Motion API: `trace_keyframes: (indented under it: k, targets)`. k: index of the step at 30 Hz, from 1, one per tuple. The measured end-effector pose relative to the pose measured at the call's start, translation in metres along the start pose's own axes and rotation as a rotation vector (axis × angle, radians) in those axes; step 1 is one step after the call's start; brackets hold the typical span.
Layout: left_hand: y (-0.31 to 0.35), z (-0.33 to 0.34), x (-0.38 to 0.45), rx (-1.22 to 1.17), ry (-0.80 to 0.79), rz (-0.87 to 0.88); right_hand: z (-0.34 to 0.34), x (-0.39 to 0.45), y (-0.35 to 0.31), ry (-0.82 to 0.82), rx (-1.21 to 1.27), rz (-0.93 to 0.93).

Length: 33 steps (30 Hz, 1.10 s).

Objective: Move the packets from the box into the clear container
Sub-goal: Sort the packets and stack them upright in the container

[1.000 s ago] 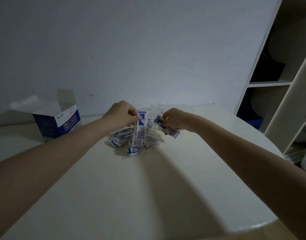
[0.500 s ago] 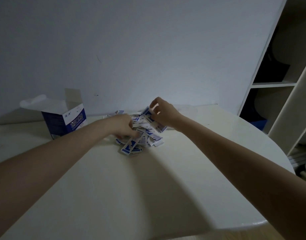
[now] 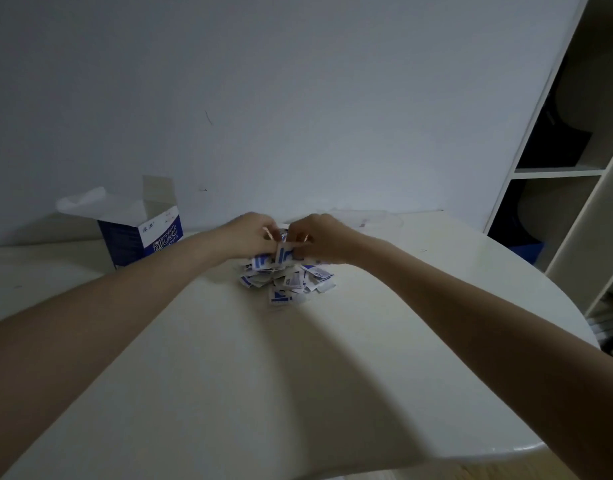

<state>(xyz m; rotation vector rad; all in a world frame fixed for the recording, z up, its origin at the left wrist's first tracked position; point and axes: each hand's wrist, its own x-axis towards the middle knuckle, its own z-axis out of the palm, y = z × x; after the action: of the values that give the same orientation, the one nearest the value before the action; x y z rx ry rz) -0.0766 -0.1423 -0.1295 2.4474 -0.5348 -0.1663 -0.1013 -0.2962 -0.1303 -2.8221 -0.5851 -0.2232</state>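
Head view: I see both hands, left hand and right hand, fingers curled, gathering packets piled mid-table; box at left open, clear container at far right seemingly almost empty.

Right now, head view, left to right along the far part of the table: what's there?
Open blue and white box → left hand → right hand, both gripping packets above the packet pile → clear container → white shelf unit.
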Motion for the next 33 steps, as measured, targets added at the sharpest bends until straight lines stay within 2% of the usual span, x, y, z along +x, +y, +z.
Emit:
trace_keyframes:
  k: [3, 6, 9, 11, 13, 15, 16, 18, 21, 24, 27, 30, 33]
  targets:
    - [-0.004, -0.001, 0.003, -0.114, 0.024, -0.031, -0.012, -0.004, 0.013, 0.094, 0.112, 0.096]
    - [-0.004, 0.007, 0.007, -0.147, 0.071, 0.000, -0.014, -0.009, 0.020, 0.044, 0.100, 0.114]
    - [0.006, 0.017, 0.010, -0.149, 0.044, 0.051, -0.010, -0.014, 0.022, 0.052, 0.086, 0.128]
    - [0.012, 0.022, 0.011, 0.081, 0.070, 0.099, -0.006, -0.015, 0.028, 0.093, 0.126, 0.239]
    - [0.012, 0.025, 0.012, 0.358, 0.041, 0.113, 0.000, -0.014, 0.032, 0.105, 0.306, 0.426]
    - [0.005, 0.030, 0.016, 0.558, -0.062, 0.021, 0.010, -0.009, 0.030, 0.000, 0.451, 0.564]
    - [0.001, 0.033, 0.017, 0.614, -0.104, -0.047, 0.016, -0.006, 0.027, -0.069, 0.440, 0.587]
    - [-0.006, 0.038, 0.019, 0.610, -0.142, -0.117, 0.027, -0.002, 0.019, -0.127, 0.348, 0.574]
    - [-0.012, 0.041, 0.020, 0.535, -0.099, -0.091, 0.039, 0.003, 0.014, -0.071, 0.238, 0.518]
    - [-0.017, 0.037, 0.018, 0.505, -0.055, -0.081, 0.037, 0.001, 0.022, -0.009, 0.193, 0.539]
    - [-0.021, 0.031, 0.016, 0.495, -0.045, -0.087, 0.017, -0.005, 0.032, -0.079, 0.139, 0.560]
    - [-0.022, 0.025, 0.017, 0.431, -0.040, -0.087, -0.008, -0.015, 0.037, -0.173, 0.292, 0.526]
    - [-0.021, 0.017, 0.017, 0.374, -0.021, -0.075, -0.019, -0.017, 0.036, -0.142, 0.328, 0.483]
